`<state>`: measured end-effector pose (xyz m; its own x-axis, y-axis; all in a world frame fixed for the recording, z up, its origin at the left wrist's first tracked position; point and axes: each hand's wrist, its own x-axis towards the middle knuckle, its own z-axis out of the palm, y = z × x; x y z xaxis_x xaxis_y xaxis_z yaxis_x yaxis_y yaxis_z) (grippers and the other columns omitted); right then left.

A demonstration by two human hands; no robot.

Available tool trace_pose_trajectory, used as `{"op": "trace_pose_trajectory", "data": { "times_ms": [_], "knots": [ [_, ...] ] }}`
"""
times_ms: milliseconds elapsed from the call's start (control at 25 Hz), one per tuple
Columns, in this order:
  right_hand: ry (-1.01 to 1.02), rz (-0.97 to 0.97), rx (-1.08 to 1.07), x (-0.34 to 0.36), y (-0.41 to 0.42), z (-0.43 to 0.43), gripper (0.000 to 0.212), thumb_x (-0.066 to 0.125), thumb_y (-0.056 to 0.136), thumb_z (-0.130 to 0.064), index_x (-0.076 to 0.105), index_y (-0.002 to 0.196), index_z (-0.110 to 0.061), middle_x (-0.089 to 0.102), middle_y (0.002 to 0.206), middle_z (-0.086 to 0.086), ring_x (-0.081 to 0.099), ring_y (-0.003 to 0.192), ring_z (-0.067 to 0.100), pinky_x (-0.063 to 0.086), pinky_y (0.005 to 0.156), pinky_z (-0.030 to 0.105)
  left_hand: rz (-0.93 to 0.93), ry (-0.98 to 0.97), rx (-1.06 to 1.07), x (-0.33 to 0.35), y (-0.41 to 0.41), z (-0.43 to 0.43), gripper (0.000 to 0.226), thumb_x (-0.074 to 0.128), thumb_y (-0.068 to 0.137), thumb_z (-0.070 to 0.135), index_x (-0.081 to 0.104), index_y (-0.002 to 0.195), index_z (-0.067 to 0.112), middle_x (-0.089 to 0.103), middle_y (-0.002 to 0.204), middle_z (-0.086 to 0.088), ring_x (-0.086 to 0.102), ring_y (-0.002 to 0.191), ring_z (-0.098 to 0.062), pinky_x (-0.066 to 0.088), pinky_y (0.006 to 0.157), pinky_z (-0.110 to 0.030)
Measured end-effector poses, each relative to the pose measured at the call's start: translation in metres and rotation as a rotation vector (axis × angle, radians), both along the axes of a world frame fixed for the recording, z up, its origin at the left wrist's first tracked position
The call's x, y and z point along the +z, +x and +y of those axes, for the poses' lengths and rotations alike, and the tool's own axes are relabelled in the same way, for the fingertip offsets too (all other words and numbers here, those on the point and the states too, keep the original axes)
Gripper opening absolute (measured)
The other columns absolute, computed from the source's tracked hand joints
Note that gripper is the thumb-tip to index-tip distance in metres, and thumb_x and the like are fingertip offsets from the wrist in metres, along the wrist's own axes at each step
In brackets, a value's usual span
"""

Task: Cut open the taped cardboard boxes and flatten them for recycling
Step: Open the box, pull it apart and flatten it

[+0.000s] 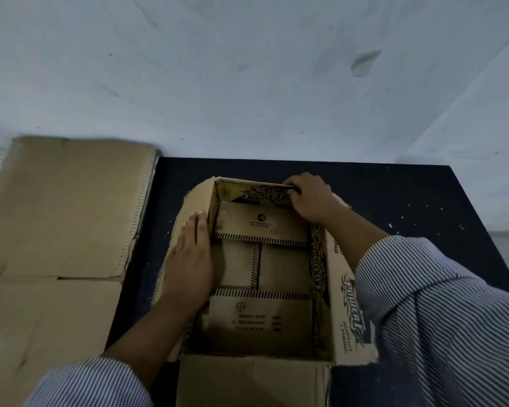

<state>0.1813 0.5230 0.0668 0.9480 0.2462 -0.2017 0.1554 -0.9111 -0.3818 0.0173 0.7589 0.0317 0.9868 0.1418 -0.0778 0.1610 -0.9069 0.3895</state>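
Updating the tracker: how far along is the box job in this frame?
Done: flat cardboard lies left of the table, and the box is open on top. In hand: the left hand presses flat on its left flap; the right hand grips the far wall's edge. Left: the box stands upright with its bottom flaps folded shut, so it is not yet flattened.

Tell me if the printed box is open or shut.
Open: the box has top flaps splayed outward, bottom flaps visible inside.
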Motion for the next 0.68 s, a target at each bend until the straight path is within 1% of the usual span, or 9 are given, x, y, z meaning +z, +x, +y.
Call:
{"op": "trace_pose_trajectory", "data": {
  "times_ms": [80,160,240,320,360,400,480,560,680],
  "knots": [
    [0.193,-0.045,-0.089,-0.001,-0.014,-0.009,0.043,0.049,0.102,-0.029,0.046,0.145,-0.025,0.036,0.149,0.007,0.03,0.14,0.028,0.027,0.118,0.045,0.006,0.001,-0.002,-0.001,0.0,0.001,0.077,0.046,0.099,0.012,-0.002,0.16,0.015,0.007,0.167,-0.009,0.014,0.153,-0.026,0.035,0.117,-0.048],
    [0.407,-0.035,-0.324,-0.002,-0.045,-0.022,0.054,0.047,0.103,-0.034,0.03,0.154,-0.028,0.018,0.159,0.006,0.018,0.147,0.027,0.021,0.121,0.045,0.0,0.002,-0.007,-0.001,-0.002,0.0,0.075,0.043,0.1,0.012,-0.003,0.16,0.015,0.006,0.168,-0.009,0.012,0.154,-0.026,0.031,0.119,-0.047],
    [0.402,0.051,-0.535,-0.004,-0.084,-0.042,0.065,0.048,0.101,-0.046,0.018,0.156,-0.031,0.017,0.158,0.008,0.021,0.145,0.031,0.026,0.118,0.052,-0.017,-0.025,0.013,0.0,-0.002,0.0,0.074,0.04,0.101,0.011,-0.004,0.16,0.017,0.003,0.168,-0.005,0.01,0.154,-0.022,0.029,0.12,-0.047],
    [0.323,0.229,-0.715,0.006,-0.119,-0.064,0.074,0.054,0.095,-0.057,0.022,0.154,-0.026,0.035,0.149,0.014,0.044,0.131,0.034,0.044,0.105,0.054,-0.027,-0.083,0.019,0.002,-0.002,0.0,0.074,0.041,0.101,0.007,-0.003,0.16,0.019,0.003,0.168,-0.001,0.008,0.154,-0.02,0.029,0.12,-0.047],
    [0.361,0.339,-0.786,0.018,-0.134,-0.073,0.073,0.057,0.094,-0.056,0.029,0.15,-0.02,0.051,0.138,0.014,0.059,0.115,0.032,0.054,0.089,0.048,-0.036,-0.109,0.014,0.001,-0.002,0.001,0.075,0.042,0.101,0.005,-0.001,0.16,0.019,0.004,0.168,-0.001,0.009,0.154,-0.02,0.029,0.121,-0.047],
    [0.463,0.47,-0.834,0.035,-0.146,-0.08,0.065,0.06,0.094,-0.05,0.04,0.143,-0.011,0.066,0.12,0.014,0.069,0.095,0.031,0.058,0.073,0.041,-0.043,-0.131,0.009,0.0,-0.003,0.003,0.076,0.043,0.1,0.002,0.0,0.16,0.018,0.006,0.168,-0.002,0.009,0.154,-0.019,0.028,0.121,-0.046],
    [0.642,0.621,-0.795,0.071,-0.165,-0.092,0.035,0.061,0.097,-0.03,0.059,0.124,-0.009,0.077,0.093,0.013,0.076,0.078,0.03,0.059,0.061,0.037,-0.06,-0.158,0.006,-0.003,-0.001,0.006,0.079,0.045,0.098,-0.002,0.001,0.161,0.018,0.007,0.168,-0.003,0.008,0.154,-0.019,0.023,0.124,-0.044],
    [0.64,0.477,-0.705,0.106,-0.168,-0.1,0.016,0.06,0.096,-0.021,0.064,0.111,-0.015,0.078,0.089,0.008,0.076,0.078,0.026,0.059,0.065,0.041,-0.116,-0.117,-0.007,-0.005,0.007,0.003,0.078,0.046,0.097,-0.002,0.003,0.161,0.015,0.007,0.168,-0.006,0.005,0.155,-0.021,0.019,0.125,-0.044],
    [0.684,0.16,-0.634,0.149,-0.154,-0.093,0.007,0.061,0.096,-0.022,0.063,0.097,-0.016,0.077,0.086,0.004,0.075,0.07,0.02,0.057,0.063,0.037,-0.15,-0.089,-0.089,-0.001,0.02,-0.012,0.069,0.045,0.101,0.013,0.009,0.16,0.01,0.009,0.168,-0.008,0.004,0.155,-0.022,0.016,0.125,-0.046]
  ]
}}
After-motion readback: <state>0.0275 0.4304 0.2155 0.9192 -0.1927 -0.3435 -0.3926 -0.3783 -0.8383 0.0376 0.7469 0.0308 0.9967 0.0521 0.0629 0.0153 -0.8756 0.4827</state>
